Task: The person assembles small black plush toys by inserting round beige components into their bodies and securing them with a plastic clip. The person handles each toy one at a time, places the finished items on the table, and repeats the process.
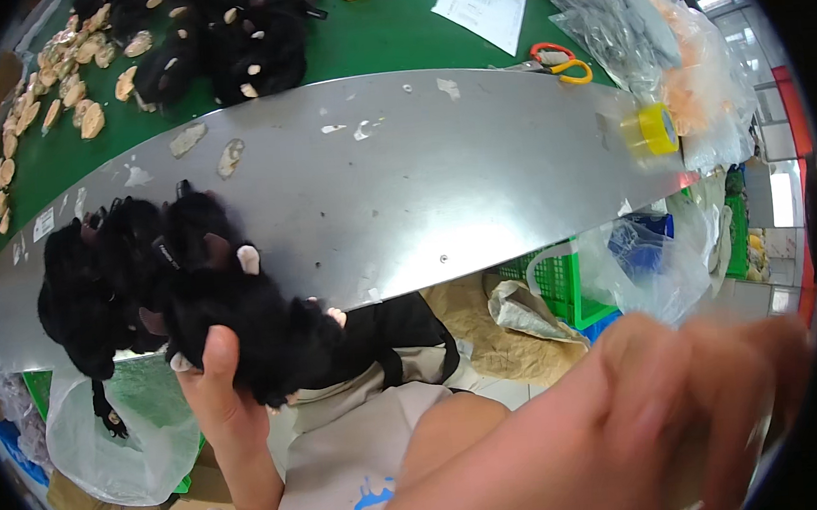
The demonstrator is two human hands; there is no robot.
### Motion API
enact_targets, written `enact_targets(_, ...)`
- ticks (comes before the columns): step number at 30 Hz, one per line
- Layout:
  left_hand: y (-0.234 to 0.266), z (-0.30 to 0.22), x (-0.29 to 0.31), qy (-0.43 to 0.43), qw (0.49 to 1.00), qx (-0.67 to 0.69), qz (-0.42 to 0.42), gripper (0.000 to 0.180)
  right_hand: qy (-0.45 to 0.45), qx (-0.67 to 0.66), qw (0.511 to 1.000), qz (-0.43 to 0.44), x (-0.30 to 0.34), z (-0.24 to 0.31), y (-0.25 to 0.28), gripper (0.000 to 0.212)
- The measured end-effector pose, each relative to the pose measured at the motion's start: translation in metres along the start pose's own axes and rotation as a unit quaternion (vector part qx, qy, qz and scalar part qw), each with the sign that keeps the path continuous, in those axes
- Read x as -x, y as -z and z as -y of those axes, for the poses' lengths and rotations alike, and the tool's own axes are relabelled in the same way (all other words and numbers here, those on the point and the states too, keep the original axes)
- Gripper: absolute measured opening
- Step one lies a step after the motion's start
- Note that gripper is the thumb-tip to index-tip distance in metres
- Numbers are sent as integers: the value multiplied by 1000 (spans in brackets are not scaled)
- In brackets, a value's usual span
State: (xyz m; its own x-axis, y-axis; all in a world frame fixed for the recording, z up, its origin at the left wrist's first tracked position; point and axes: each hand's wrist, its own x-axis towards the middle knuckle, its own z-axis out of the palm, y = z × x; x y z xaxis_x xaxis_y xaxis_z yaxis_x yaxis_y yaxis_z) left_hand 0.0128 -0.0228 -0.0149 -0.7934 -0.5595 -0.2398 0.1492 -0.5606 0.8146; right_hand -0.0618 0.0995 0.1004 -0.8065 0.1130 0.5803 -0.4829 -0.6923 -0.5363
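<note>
A black plush toy (253,332) is shown left of centre, at the near edge of the metal worktop (423,188); it is clamped in the grip of the left hand (217,392), the thumb raised against it. Further black plush toys (75,297) are grouped beside it. The right hand (665,408), lower right, is blurred, with fingers curled; whether anything is held cannot be told. At lower left, a translucent bag (120,465) is overhung by a dark plush limb (104,404); its contents cannot be made out. At right, below the worktop, a green crate (581,290) is adjoined by a clear bag (666,284), through which a blue object (639,239) is seen. At upper right, grey and peach-coloured contents are enclosed in clear plastic bags (714,91).
</note>
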Motion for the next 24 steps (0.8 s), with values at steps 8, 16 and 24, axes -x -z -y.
enact_targets(8, -18, -6, 9, 75, 996, 35, 25, 77, -211, 75, 974, 27, 37, -21, 29, 51)
enact_targets(16, -22, -10, 11, 76, 993, 72, 54, 66, -383, 132, 914, 31, 66, -20, 80, 31)
enact_targets(24, -24, -13, 15, 89, 991, 72, 62, 62, -325, 171, 907, 205, 54, -16, 91, 25)
